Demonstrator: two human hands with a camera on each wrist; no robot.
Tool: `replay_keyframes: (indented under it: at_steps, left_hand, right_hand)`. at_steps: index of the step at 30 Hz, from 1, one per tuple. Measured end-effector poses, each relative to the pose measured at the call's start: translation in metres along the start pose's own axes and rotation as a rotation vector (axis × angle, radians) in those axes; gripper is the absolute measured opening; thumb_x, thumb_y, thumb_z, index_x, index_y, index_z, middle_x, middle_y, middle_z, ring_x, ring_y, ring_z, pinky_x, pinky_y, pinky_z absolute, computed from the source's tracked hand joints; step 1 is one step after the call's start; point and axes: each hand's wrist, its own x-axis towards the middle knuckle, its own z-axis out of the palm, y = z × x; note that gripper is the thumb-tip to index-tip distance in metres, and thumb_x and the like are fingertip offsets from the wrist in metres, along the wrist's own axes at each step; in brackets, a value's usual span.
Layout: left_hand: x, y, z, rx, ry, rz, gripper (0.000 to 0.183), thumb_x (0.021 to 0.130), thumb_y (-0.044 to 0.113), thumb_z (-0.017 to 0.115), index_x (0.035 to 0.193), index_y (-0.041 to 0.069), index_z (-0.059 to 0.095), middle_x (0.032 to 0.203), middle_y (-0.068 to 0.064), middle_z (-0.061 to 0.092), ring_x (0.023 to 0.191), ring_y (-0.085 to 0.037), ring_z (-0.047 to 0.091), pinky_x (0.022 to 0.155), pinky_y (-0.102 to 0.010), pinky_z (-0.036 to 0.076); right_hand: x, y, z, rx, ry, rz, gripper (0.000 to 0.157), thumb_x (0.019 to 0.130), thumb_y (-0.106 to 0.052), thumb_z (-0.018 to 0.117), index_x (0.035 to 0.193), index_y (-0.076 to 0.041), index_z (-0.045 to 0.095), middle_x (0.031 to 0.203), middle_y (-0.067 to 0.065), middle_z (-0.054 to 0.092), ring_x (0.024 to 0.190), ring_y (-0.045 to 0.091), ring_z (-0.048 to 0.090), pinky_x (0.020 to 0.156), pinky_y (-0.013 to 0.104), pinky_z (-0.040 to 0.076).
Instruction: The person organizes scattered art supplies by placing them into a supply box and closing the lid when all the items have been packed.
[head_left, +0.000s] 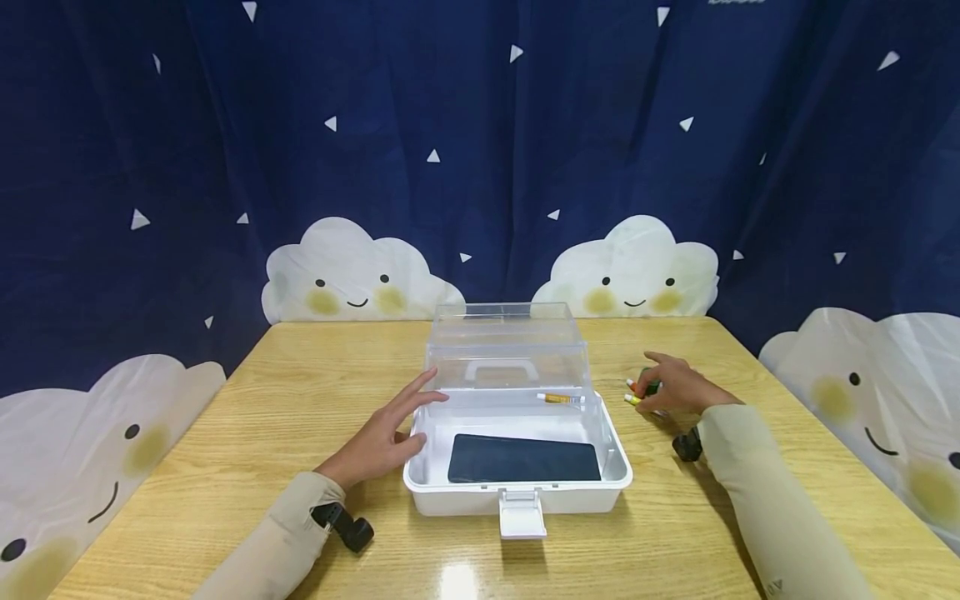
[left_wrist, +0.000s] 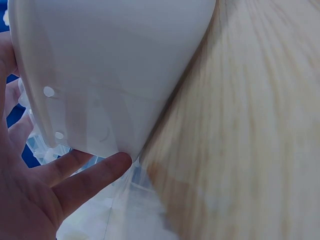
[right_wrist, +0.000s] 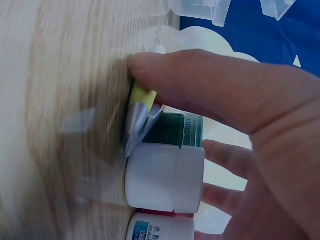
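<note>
At the left rim of the white box: left hand, fingers spread, touching it.
Right of the white box: right hand, thumb against a yellow tube; whether it pinches, cannot tell.
Also right of the box: green jar, white jar, near the tube.
Inside the box: dark flat panel in front, amber tube at back right.
Behind the box: raised clear lid, blue curtain.

open white box, yellow tube well apart
box upright, clear lid tipped back, front clasp down; tube (white-capped, silver toward its tail) lying near the box's right side
</note>
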Motion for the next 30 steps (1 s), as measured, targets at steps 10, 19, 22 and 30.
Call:
replay_keyframes:
  at_steps: [10,19,22,30]
  left_hand:
    - [0.0003,-0.0007,0.0002,0.012,-0.004,-0.019,0.053,0.082,-0.002,0.052,0.132,0.014,0.043,0.15,-0.007,0.012,0.133,-0.035,0.02,0.072,-0.029,0.051]
    - [0.0005,-0.0015,0.0006,0.001,-0.002,-0.008,0.053,0.081,-0.004,0.052,0.131,0.012,0.043,0.15,-0.009,0.012,0.132,-0.036,0.021,0.067,-0.027,0.051]
    - [0.0007,-0.0012,0.0006,0.01,0.0,-0.013,0.053,0.082,-0.003,0.052,0.131,0.012,0.043,0.15,-0.009,0.012,0.132,-0.036,0.021,0.069,-0.027,0.051]
    - [0.0001,-0.0011,0.0004,0.018,0.001,-0.019,0.054,0.081,-0.004,0.053,0.132,0.013,0.043,0.15,-0.008,0.012,0.132,-0.036,0.02,0.07,-0.027,0.05]
  right_hand:
    - [0.0018,0.0035,0.001,0.076,-0.003,-0.044,0.012,0.068,-0.022,0.077,0.074,-0.02,0.067,0.136,0.03,0.03,0.122,0.047,0.03,0.094,0.06,0.029]
    - [0.0031,0.0034,0.0,0.155,-0.01,-0.054,0.013,0.069,-0.021,0.076,0.079,-0.015,0.068,0.136,0.028,0.032,0.122,0.045,0.032,0.096,0.058,0.028]
    - [0.0034,0.0011,-0.0008,0.156,0.003,-0.059,0.009,0.071,-0.019,0.074,0.077,-0.017,0.067,0.136,0.027,0.033,0.123,0.045,0.03,0.096,0.058,0.028]
    - [0.0044,-0.005,-0.0019,0.17,0.021,-0.048,0.006,0.075,-0.017,0.07,0.077,-0.018,0.065,0.138,0.025,0.032,0.12,0.043,0.036,0.092,0.053,0.035]
